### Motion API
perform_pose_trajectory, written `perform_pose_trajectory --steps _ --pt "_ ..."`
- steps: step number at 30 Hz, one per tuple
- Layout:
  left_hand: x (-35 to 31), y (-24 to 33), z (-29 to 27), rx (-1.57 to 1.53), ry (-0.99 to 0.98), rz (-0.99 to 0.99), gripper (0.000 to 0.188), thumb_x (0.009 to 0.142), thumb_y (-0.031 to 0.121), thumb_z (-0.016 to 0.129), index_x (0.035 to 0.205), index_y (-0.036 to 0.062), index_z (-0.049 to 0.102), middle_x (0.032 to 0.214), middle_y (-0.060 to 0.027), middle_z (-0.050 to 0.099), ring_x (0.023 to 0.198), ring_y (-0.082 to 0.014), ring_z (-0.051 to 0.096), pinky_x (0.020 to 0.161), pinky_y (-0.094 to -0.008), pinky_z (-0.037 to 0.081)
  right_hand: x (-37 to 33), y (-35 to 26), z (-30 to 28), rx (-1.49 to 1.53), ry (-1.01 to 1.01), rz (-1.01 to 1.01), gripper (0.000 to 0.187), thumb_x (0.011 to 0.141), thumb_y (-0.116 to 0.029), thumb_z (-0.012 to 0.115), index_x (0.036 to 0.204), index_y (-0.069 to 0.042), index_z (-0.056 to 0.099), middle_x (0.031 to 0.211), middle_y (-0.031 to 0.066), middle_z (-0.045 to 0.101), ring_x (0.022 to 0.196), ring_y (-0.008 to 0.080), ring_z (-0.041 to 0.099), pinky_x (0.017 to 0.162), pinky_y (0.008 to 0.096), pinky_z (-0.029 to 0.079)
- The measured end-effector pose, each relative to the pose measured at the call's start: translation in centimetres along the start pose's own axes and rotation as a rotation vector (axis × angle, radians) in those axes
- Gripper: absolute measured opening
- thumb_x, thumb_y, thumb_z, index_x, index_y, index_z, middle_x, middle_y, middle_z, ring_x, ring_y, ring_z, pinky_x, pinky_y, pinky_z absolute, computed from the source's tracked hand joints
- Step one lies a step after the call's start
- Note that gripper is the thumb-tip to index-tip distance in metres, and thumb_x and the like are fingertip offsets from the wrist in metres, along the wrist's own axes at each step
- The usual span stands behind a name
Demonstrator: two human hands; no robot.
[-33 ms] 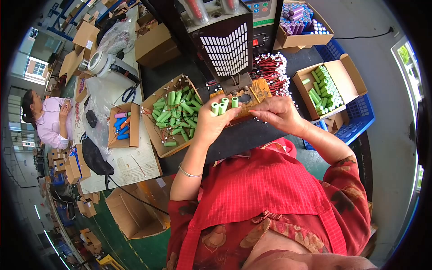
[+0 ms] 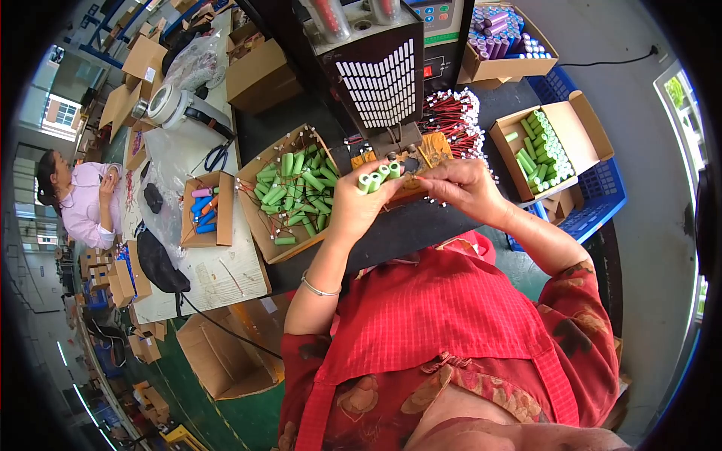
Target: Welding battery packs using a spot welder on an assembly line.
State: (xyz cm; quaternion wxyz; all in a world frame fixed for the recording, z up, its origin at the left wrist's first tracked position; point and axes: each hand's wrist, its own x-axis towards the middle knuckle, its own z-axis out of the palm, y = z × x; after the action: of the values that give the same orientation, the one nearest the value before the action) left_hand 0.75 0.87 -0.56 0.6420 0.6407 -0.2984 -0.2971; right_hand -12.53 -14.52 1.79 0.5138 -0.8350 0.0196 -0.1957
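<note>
Several green battery cells (image 2: 374,180) are gripped in a row by my left hand (image 2: 350,209), their pale ends facing up. They sit right at the front of a black spot welder (image 2: 377,83), beside its worn yellow-brown block (image 2: 436,146). My right hand (image 2: 475,194) is pinched close to the cells, its fingertips nearly meeting the left fingers. What it pinches is too small to make out; small white bits show just under those fingers. Behind it lies a pile of red and black wire leads (image 2: 451,113) with white connectors.
Left of my hands stands a cardboard box (image 2: 295,252) of green cells with wires. To the right, another box (image 2: 590,135) of green cells rests on a blue crate (image 2: 605,197). A box (image 2: 520,69) of purple and blue cells stands behind. A co-worker (image 2: 86,199) is at far left.
My left hand has shifted slightly right, bringing the green cells closer to my right hand and more into line. The right hand is almost where it was.
</note>
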Motion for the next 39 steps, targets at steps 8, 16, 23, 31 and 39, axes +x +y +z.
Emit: perform_pose_trajectory --steps 8,16,23,31,39 --pt "0.9 -0.4 1.5 0.374 0.158 0.26 0.016 0.075 0.007 0.068 0.086 -0.0031 0.062 0.067 -0.0107 0.061 0.059 -0.0121 0.059 0.053 -0.0263 0.045 1.9 -0.5 -0.3 0.22 -0.095 0.518 0.025 0.088 -0.023 0.055 0.078 -0.001 0.062 0.058 0.0004 0.055 0.049 0.0052 0.05 0.046 0.0205 0.04" --pt "0.9 0.3 1.4 0.296 0.145 0.197 0.014 0.077 0.007 0.066 0.088 -0.0014 0.064 0.068 -0.0025 0.062 0.061 -0.0045 0.052 0.054 -0.0237 0.044 2.7 0.0 0.3 0.282 -0.076 0.493 0.027 0.086 -0.024 0.055 0.072 -0.001 0.06 0.055 0.0014 0.054 0.048 0.0063 0.051 0.044 0.0225 0.042" --pt "0.0 1.6 -1.3 0.105 0.141 -0.092 0.027 0.08 0.01 0.065 0.104 -0.0014 0.061 0.077 -0.002 0.064 0.061 -0.0056 0.055 0.053 -0.019 0.045 1.6 1.0 -2.0 0.057 0.067 0.266 0.022 0.085 -0.019 0.058 0.091 0.002 0.062 0.07 0.0111 0.061 0.066 0.0176 0.062 0.061 0.0301 0.049" --pt "-1.3 2.4 -10.4 0.456 0.233 -0.135 0.029 0.084 0.016 0.06 0.106 -0.002 0.059 0.086 -0.0052 0.052 0.072 -0.0109 0.057 0.057 -0.0211 0.049 2.4 9.3 -7.1 -0.819 0.099 0.263 0.02 0.078 -0.025 0.063 0.078 -0.005 0.062 0.077 0.0107 0.06 0.069 0.0279 0.061 0.061 0.0374 0.049" --pt "-2.3 3.9 -7.9 0.195 0.116 -0.226 0.031 0.082 0.014 0.062 0.108 -0.003 0.058 0.087 -0.0077 0.06 0.077 -0.013 0.06 0.061 -0.0219 0.052 -1.4 5.1 -8.9 -0.429 0.111 0.387 0.011 0.071 -0.01 0.062 0.071 0.001 0.06 0.065 0.0108 0.06 0.058 0.0167 0.059 0.057 0.0301 0.046"
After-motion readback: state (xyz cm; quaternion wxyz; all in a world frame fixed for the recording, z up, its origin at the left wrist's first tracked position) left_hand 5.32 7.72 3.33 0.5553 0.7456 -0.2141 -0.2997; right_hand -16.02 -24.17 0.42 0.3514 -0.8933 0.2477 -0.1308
